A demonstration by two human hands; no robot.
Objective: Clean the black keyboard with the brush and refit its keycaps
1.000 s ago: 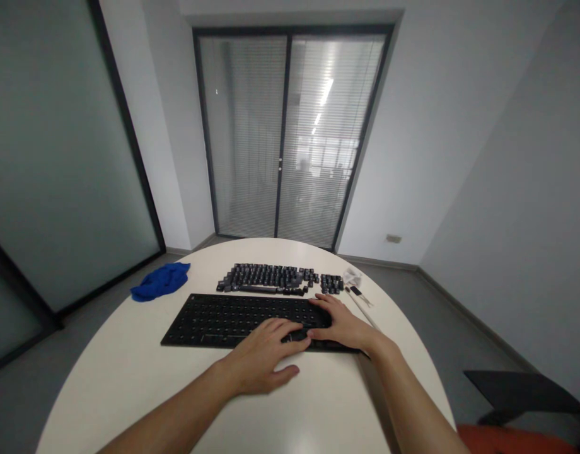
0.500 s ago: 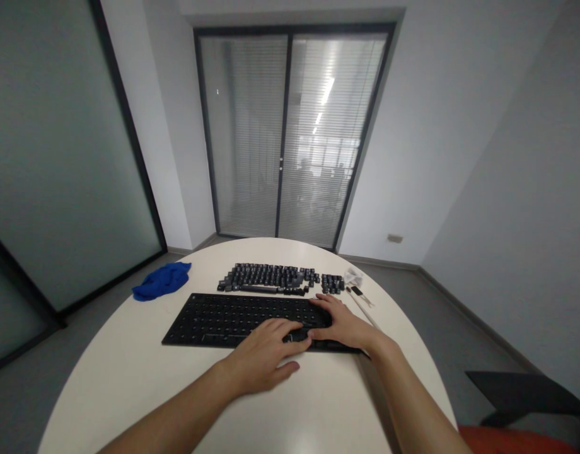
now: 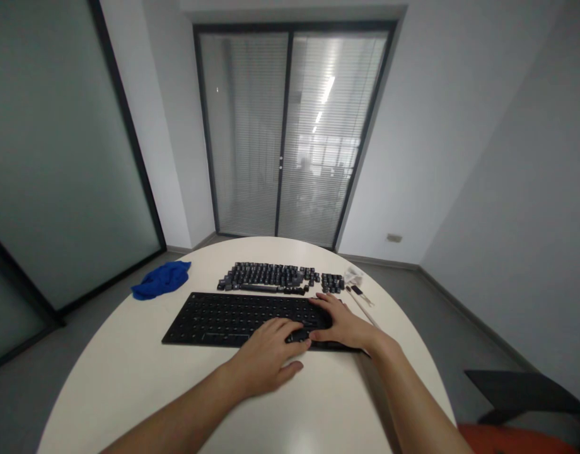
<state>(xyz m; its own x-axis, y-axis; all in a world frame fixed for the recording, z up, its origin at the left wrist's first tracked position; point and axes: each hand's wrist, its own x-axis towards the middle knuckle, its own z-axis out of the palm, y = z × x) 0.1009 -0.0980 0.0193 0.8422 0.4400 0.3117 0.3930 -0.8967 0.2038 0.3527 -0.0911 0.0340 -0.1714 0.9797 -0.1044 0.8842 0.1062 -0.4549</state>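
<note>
A black keyboard (image 3: pixel 219 318) without its keycaps lies on the round table, bare switches showing in rows. My left hand (image 3: pixel 271 353) rests over its lower edge, right of the middle, fingers stretched and thumb apart over the tabletop. Its fingertips touch the keyboard close to my right thumb. My right hand (image 3: pixel 344 321) lies spread across the keyboard's right end, fingers reaching to the far edge. Both hands hide much of that right part, and whether a small piece sits under the fingertips is unclear. Removed keycaps (image 3: pixel 266 275) lie in rows beyond the keyboard.
A crumpled blue cloth (image 3: pixel 161 280) lies at the table's left. At right are a smaller keycap group (image 3: pixel 332 282), a clear plastic piece (image 3: pixel 353 275), a small puller-like tool (image 3: pixel 360 294) and a thin white stick (image 3: pixel 364 308). A chair (image 3: pixel 526 394) stands at the lower right.
Both hands keep almost the same place on the keyboard. My left thumb has shifted very slightly to the right.
</note>
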